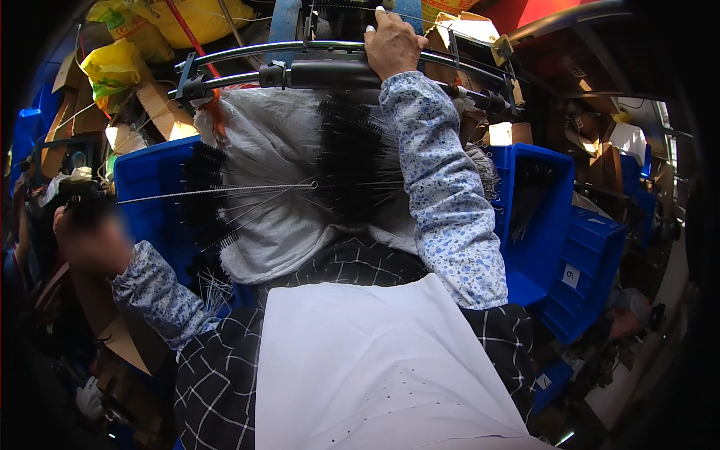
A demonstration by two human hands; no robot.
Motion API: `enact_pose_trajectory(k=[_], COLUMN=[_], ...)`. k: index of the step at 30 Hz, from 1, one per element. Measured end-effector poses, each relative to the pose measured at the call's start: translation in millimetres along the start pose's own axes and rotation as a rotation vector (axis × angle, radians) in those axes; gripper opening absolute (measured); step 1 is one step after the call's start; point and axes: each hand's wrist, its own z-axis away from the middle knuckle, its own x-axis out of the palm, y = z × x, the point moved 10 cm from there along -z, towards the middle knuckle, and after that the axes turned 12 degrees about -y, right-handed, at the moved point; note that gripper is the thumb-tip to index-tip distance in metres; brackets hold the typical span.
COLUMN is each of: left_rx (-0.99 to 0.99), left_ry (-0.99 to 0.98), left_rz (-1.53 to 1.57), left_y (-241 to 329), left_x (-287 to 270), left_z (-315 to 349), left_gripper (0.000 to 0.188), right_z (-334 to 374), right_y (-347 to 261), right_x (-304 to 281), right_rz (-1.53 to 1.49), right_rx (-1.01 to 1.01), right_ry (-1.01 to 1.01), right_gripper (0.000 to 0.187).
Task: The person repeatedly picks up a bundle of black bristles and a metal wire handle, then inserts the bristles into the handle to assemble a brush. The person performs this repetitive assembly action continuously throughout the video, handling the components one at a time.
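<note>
Right hand [391,43] clamped over the black machine bar [330,73], likely for bracing. Left hand [88,238], far left of the bar and blurred, apparently closed on a twisted-wire brush [217,191]; grip unclear. Long axis near level, tip pointing right, below the bar, over the white sack [270,150].

I see even, soft daylight mid-frame; the fisheye rim bends and darkens, and my left hand [90,236] blurs.
</note>
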Motion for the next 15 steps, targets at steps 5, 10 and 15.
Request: enact_pose_trajectory(k=[5,10,15], left_rx=[-0.109,-0.669,-0.567], left_ry=[-0.056,0.110,-0.094], left_rz=[0.199,1.667,1.806], left_y=[-11.0,-30.7,40.3], left_x=[16.8,82.6,102.3], left_z=[9.5,36.9,12.4], left_gripper=[0.023,0.016,0.015], right_z=[0.5,-17.2,-45.8], right_y=[48.2,95.6,137.8], right_x=[-4.4,-7.5,1.6], right_rz=[0.064,-0.055,0.257], right_rx=[-0.018,-0.035,-0.016], right_ry=[-0.018,-0.163,-0.205], right_gripper=[0.038,0.037,0.034])
